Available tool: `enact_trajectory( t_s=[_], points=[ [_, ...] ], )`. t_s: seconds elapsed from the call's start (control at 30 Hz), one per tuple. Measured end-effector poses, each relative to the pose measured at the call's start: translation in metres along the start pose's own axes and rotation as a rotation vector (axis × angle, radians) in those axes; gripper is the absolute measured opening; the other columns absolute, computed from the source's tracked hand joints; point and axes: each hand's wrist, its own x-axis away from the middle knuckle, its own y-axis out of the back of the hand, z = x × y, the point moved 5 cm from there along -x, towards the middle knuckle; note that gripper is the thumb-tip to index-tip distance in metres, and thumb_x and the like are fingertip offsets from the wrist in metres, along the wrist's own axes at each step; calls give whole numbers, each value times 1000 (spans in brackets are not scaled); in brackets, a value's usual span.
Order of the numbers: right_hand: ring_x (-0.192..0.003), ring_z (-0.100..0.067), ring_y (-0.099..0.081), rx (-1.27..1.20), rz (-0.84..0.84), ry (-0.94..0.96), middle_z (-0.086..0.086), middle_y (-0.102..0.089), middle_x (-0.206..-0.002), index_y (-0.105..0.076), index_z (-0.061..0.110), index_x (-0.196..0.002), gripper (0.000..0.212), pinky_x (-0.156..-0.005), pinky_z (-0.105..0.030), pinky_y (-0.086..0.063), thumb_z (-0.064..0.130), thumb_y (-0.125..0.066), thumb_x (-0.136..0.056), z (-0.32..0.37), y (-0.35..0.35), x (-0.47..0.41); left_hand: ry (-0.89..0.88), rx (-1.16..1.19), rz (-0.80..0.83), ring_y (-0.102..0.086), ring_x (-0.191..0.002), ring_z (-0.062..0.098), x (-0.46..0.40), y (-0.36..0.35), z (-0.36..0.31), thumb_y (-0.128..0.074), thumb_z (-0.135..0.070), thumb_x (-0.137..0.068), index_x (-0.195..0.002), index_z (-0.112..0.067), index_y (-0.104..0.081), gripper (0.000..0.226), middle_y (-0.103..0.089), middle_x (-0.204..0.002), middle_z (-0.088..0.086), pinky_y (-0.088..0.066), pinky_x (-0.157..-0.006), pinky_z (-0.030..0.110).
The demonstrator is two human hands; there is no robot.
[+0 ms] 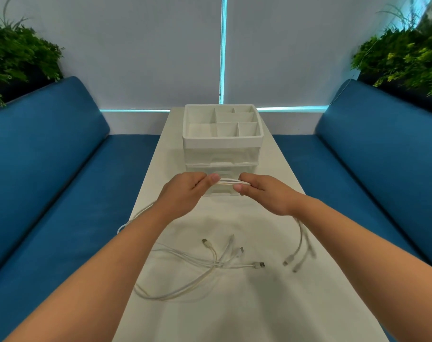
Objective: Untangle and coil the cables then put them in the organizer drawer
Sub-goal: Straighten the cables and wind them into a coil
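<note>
Both hands hold a white cable [229, 182] stretched in a few strands between them, just in front of the organizer's lower drawer [221, 169]. My left hand [185, 191] pinches one end of the bundle and my right hand [261, 193] pinches the other. Its loose ends [299, 253] hang down below my right wrist, and another length trails off the table's left edge. A second white cable [217, 261] with several connectors lies tangled on the table nearer to me. The white organizer [222, 141] has a divided top tray and clear drawers.
The narrow white table [247, 312] runs between two blue sofas [49, 156], one on each side. Green plants [407, 53] stand behind both sofas. A white wall with a lit strip closes off the far end.
</note>
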Motion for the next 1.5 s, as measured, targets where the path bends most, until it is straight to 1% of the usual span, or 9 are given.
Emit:
enact_trajectory(
  t_s=[0.17, 0.33, 0.5, 0.73, 0.83, 1.0, 1.13, 1.27, 1.5],
  points=[
    [-72, -14, -46, -88, -79, 29, -2, -52, -76, -56, 13, -80, 48, -75, -32, -41, 51, -34, -99, 13, 16, -9, -9, 75, -23, -34, -49, 6, -6, 13, -11, -41, -62, -92, -72, -7, -54, 61, -41, -52, -13, -32, -58, 30],
    [-65, -12, -42, -98, -139, 10, -2, -49, -71, -53, 15, -76, 39, -67, -29, -37, 40, -38, -102, 15, 24, -14, 6, 100, 108, -51, -73, 6, -7, 16, -20, -34, -65, -91, -97, -32, -65, 46, -58, -71, -22, -44, -73, 32],
    [-54, -1, -38, -78, -133, 22, 7, -43, -66, -46, 19, -73, 38, -58, -15, -34, 37, -34, -103, 21, 33, -15, -19, -6, 213, -54, -76, 19, -12, 20, -21, -43, -60, -93, -82, -22, -60, 43, -62, -82, 3, -46, -75, 36],
    [-60, -5, -37, -91, -165, 5, 2, -45, -70, -48, 12, -80, 37, -64, -21, -37, 36, -33, -104, 17, 50, -14, 39, 79, 284, -47, -52, 1, -15, 30, -9, -49, -53, -94, -88, -10, -60, 46, -53, -66, -4, -42, -63, 21],
    [-64, -8, -41, -87, -191, -1, 0, -49, -72, -52, 11, -83, 38, -65, -21, -38, 35, -32, -104, 15, 51, -17, 38, 135, 247, -43, -60, 7, -17, 30, -11, -47, -53, -95, -79, -14, -54, 43, -47, -68, -4, -40, -64, 23],
    [-94, -14, -57, 25, -230, -50, 4, -65, -105, -63, 17, -115, 32, -81, -20, -43, 29, -35, -104, 11, 51, -20, -25, 106, 168, -40, -66, 12, -24, 29, -22, -46, -50, -98, -87, -5, -56, 47, -46, -74, 1, -34, -64, 28],
    [-117, -8, -48, 62, -166, 58, 8, -54, -131, -37, 28, -144, 48, -99, -25, -37, 27, -48, -98, 39, 47, -28, -73, 156, 195, -40, -60, 4, -28, 20, -38, -49, -46, -98, -81, -8, -58, 42, -46, -69, -2, -34, -58, 20],
    [-83, -15, -60, 113, -27, 7, -1, -67, -92, -63, 18, -107, 24, -76, -29, -47, 37, -53, -97, 44, 47, -35, -119, 146, 155, -41, -56, -2, -33, 25, -49, -51, -45, -97, -78, -21, -62, 32, -48, -65, -9, -34, -55, 12],
    [-56, -12, -41, 244, -128, 13, 3, -48, -59, -61, 13, -74, 46, -53, -22, -32, 56, -54, -89, 32, 58, -23, -110, -14, 208, -42, -57, 3, -34, 32, -37, -59, -54, -88, -82, -22, -68, 34, -52, -66, -6, -34, -53, 14]
  ],
)
